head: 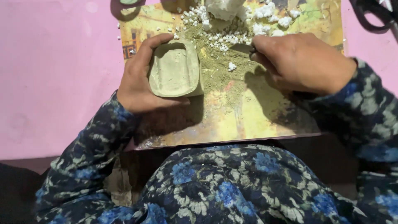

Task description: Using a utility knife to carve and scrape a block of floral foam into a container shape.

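Observation:
My left hand (139, 79) grips a hollowed, greenish-grey clay block (176, 68), shaped like a shallow trough, and holds it down on a worn printed board (232, 118). My right hand (304, 62) is closed around a small dark-tipped tool (244, 48) whose tip points left into a heap of olive-green powder (213, 68). White crumbs (232, 39) are scattered over the powder and the far part of the board. A larger white lump (224, 8) sits at the board's far edge.
The board lies on a pink surface (54, 74), its near edge above my lap in blue floral cloth (232, 186). A dark round object's shadow (124, 8) is at the far left of the board. Black scissor handles (375, 16) lie at the far right.

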